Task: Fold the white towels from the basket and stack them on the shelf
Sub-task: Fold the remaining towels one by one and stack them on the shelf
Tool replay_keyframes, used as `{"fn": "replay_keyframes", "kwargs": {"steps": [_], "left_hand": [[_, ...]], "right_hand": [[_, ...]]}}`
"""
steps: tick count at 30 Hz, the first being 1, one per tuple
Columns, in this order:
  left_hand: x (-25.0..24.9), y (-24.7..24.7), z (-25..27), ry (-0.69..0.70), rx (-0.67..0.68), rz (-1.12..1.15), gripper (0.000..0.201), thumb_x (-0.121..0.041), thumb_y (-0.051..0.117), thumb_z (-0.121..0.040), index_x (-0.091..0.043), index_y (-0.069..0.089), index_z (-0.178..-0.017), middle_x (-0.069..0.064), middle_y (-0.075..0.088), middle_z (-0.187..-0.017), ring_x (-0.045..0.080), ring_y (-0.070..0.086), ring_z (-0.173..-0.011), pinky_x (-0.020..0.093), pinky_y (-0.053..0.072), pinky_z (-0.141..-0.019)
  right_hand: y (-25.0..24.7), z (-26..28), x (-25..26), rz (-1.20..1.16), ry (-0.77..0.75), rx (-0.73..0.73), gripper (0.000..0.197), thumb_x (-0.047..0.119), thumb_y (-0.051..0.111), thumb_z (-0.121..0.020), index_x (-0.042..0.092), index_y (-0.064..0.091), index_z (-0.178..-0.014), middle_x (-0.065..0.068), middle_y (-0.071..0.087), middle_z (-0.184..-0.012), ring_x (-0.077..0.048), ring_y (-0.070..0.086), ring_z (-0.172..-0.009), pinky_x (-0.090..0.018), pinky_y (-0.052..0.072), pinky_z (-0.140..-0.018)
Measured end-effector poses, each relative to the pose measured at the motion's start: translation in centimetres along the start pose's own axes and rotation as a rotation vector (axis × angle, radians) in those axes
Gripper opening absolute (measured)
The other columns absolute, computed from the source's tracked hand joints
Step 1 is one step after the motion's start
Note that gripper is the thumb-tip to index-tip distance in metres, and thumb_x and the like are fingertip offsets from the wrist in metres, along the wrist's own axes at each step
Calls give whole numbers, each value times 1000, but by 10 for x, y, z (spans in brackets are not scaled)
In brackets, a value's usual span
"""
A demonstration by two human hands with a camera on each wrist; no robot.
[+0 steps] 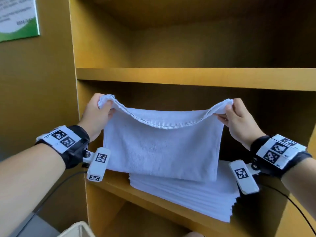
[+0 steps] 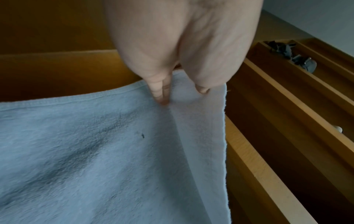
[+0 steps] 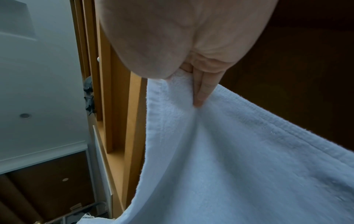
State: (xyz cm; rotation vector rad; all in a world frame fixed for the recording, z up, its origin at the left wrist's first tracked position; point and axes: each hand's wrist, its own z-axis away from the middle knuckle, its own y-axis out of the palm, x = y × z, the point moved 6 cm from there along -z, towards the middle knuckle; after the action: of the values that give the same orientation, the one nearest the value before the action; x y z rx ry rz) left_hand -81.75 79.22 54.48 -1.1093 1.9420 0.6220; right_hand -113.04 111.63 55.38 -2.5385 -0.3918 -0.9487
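A white towel [image 1: 160, 147], doubled over, hangs in front of the wooden shelf [image 1: 153, 195]. My left hand [image 1: 100, 108] pinches its upper left corner and my right hand [image 1: 230, 111] pinches its upper right corner, so the top edge sags between them. Under the hanging towel a stack of folded white towels [image 1: 188, 199] lies on the shelf board. In the left wrist view my fingers [image 2: 161, 92] press into the towel [image 2: 95, 151] near its corner. In the right wrist view my fingers [image 3: 201, 92] clamp the towel [image 3: 229, 166] at its hem.
The shelf above [image 1: 188, 76] holds nothing in view. A wooden side panel [image 1: 77, 82] stands just left of my left hand. The pale rim of the basket [image 1: 77, 230] shows at the bottom left. A green and white sign [image 1: 17, 17] hangs on the wall at upper left.
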Motion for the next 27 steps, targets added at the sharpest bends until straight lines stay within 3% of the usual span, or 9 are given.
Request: {"fn": "replay_keyframes", "kwargs": {"steps": [2,7,11,15,18,20,23,27], "left_hand": [[3,17,-10,17,20,4,9,-23,52,-110,-29,58,-113,18,66,-130,30,67,-123,42,54,-108],[16,59,-32,39,42,58,12,-18,53,-109,-29,59,-108,12,66,-122,31,67,-123,35,56,-102],[31,91,-50,41,71,57,13,-16,52,-109,-28,58,-112,16,65,-127,30,66,-124,39,54,-108],[47,118,-68,34,82,56,14,-18,53,-109,-21,56,-122,19,62,-133,29,65,-125,48,52,-112],[56,132,-77,23,67,92,12,-19,53,-109,-27,57,-117,16,63,-134,26,66,-125,47,52,-112],[62,138,-77,9,66,94,13,-20,54,-109,-31,58,-114,13,64,-132,24,67,-124,46,52,-112],[69,141,-74,-10,67,89,13,-21,54,-109,-32,57,-116,11,64,-132,22,66,-124,44,53,-111],[74,136,-65,-34,57,73,14,-23,52,-110,-29,56,-123,9,63,-133,22,65,-124,40,55,-107]], "right_hand": [[-11,-3,-8,25,14,-30,54,97,45,-74,46,53,-92,1,65,-110,-16,72,-110,-45,62,-95],[-35,-16,-31,91,44,-95,53,99,42,-75,52,53,-97,6,68,-109,-13,75,-104,-50,63,-93],[-50,-29,-49,106,87,-129,54,99,40,-74,52,52,-98,5,69,-111,-11,75,-103,-42,62,-93],[-58,-46,-68,32,123,-148,31,71,44,-88,45,53,-104,-1,68,-120,-9,75,-108,-41,59,-100],[-62,-54,-78,8,133,-166,30,54,43,-97,32,53,-115,-6,64,-126,-9,75,-111,-35,57,-101],[-62,-53,-84,26,144,-162,33,50,42,-100,28,51,-123,-5,63,-127,-7,74,-110,-30,57,-98],[-61,-48,-91,52,148,-147,26,46,40,-105,29,51,-121,-3,64,-124,-6,75,-108,-21,58,-90],[-60,-38,-91,66,165,-157,19,38,36,-112,30,48,-125,-1,61,-128,-8,75,-108,-29,59,-93]]}}
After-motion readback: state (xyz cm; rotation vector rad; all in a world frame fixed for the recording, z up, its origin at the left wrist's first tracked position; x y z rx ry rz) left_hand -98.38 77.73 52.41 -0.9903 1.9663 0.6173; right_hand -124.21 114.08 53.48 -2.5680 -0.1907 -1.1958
